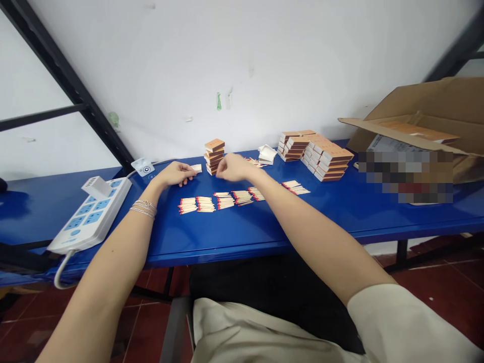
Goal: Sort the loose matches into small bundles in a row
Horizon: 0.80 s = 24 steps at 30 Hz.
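hands (174, 174) (231, 168) sit behind rows of red-tipped matches (215, 200).

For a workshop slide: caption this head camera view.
Left hand and right hand above red-tipped wooden matchsticks on a blue table.

Red-tipped wooden matches (205, 203) in small side-by-side bundles

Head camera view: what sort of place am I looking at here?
Probably a small indoor workroom for handling matches: a blue table holds rows of loose matches, stacks of matchboxes stand at its far side, and an open cardboard carton sits at its right end.
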Available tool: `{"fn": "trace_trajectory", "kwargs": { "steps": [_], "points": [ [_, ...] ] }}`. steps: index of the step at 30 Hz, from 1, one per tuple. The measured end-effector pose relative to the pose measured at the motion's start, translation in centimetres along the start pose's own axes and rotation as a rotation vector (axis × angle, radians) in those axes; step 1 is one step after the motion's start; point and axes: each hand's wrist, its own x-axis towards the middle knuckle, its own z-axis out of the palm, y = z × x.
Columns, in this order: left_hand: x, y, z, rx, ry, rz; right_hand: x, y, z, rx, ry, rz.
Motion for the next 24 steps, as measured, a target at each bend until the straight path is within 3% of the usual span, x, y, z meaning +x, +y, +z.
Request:
{"fn": "trace_trajectory", "kwargs": {
  "steps": [4, 6, 10, 15, 24],
  "points": [
    [-0.2, 0.3, 0.1, -0.005, 0.008, -0.005, 0.1, 3.5, -2.5, -0.186, 0.244, 0.306],
    [-0.3, 0.4, 0.1, -0.001, 0.012, -0.010, 0.1, 5.2, -3.2, -0.242, 0.289, 0.411],
    [-0.3, 0.3, 0.1, -0.005, 0.005, -0.018, 0.1, 6.9, -3.1, -0.214, 0.216, 0.337],
    [-0.2, 0.4, 0.1, 0.006, 0.006, -0.011, 0.7, 6.8, -1.8, -0.154, 0.138, 0.202],
    [-0.5, 0.7, 0.2, 0.017, 0.003, -0.015, 1.3, 6.3, -0.4, -0.252, 0.144, 0.237]
  ]
}}
